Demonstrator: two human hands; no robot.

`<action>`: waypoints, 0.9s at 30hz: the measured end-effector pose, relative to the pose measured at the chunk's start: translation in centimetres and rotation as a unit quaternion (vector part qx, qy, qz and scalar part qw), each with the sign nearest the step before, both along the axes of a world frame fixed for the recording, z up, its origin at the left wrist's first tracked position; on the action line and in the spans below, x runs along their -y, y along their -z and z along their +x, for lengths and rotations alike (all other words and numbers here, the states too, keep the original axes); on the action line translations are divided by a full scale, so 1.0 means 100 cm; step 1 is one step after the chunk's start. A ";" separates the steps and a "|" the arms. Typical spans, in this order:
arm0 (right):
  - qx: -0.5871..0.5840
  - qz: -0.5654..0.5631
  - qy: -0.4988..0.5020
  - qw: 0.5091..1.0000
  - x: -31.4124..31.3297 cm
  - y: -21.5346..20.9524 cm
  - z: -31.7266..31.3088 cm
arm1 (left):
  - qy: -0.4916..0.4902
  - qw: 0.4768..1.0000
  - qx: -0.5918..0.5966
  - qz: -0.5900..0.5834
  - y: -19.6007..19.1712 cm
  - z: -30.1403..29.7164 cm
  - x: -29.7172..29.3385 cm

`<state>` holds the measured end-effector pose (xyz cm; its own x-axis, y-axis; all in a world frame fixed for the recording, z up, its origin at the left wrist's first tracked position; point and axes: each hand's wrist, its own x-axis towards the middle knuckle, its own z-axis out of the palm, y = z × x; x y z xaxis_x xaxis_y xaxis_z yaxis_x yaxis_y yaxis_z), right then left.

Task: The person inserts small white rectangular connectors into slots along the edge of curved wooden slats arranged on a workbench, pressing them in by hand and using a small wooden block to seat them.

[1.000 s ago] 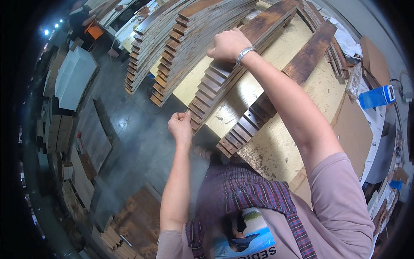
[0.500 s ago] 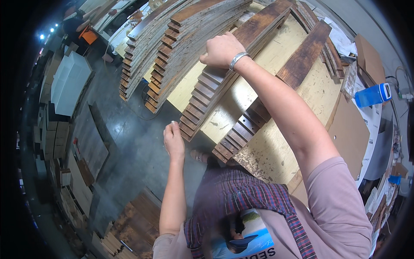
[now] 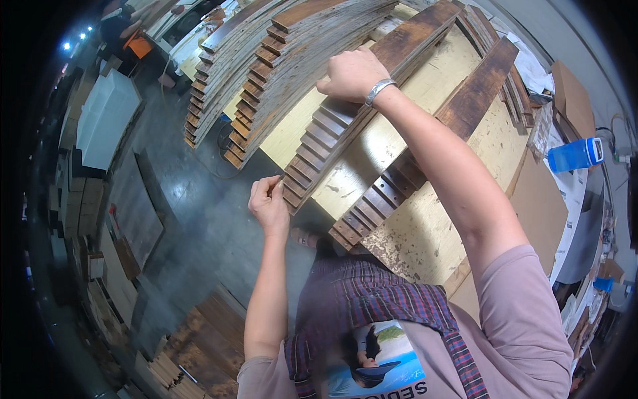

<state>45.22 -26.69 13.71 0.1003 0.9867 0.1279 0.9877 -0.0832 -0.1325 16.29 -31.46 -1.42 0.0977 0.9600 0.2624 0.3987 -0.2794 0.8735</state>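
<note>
Stepped, fanned ends of a stack of brown wooden boards (image 3: 312,153) face me in the middle of the pale worktable (image 3: 458,73). My right hand (image 3: 355,74) is closed, knuckles up, over the upper part of this stack; its fingertips are hidden. Beside the stack's lowest end is my left hand (image 3: 269,205), thumb and fingers pinched together at the board corners. Whatever lies in that pinch is too small to make out. To the right, another stepped row of boards (image 3: 372,206) shows small dark holes, partly beneath my right forearm.
Two more stepped board stacks (image 3: 256,93) stand beyond, at the upper left. A blue bottle (image 3: 573,155) lies on its side at the right, near cardboard (image 3: 541,193). Boards (image 3: 206,332) are piled at lower left. A white box (image 3: 109,120) and another person (image 3: 119,33) are farther left.
My left hand has moved up to the stack's lower end, its fingers now pinched at the corners. My right hand has shifted slightly right in view, as has the whole scene.
</note>
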 end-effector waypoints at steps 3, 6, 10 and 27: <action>-0.001 0.002 0.002 1.000 -0.002 0.004 0.003 | 0.023 0.999 -0.039 0.030 -0.005 0.003 0.015; -0.013 -0.001 0.000 1.000 -0.002 0.002 0.001 | 0.041 0.999 -0.019 0.014 -0.005 0.000 0.031; -0.004 0.022 -0.002 1.000 -0.003 0.007 0.002 | -0.010 1.000 0.010 -0.004 -0.004 0.002 0.004; 0.024 -0.073 0.023 0.997 -0.003 -0.007 -0.004 | 0.014 0.998 0.042 -0.038 0.012 -0.012 0.030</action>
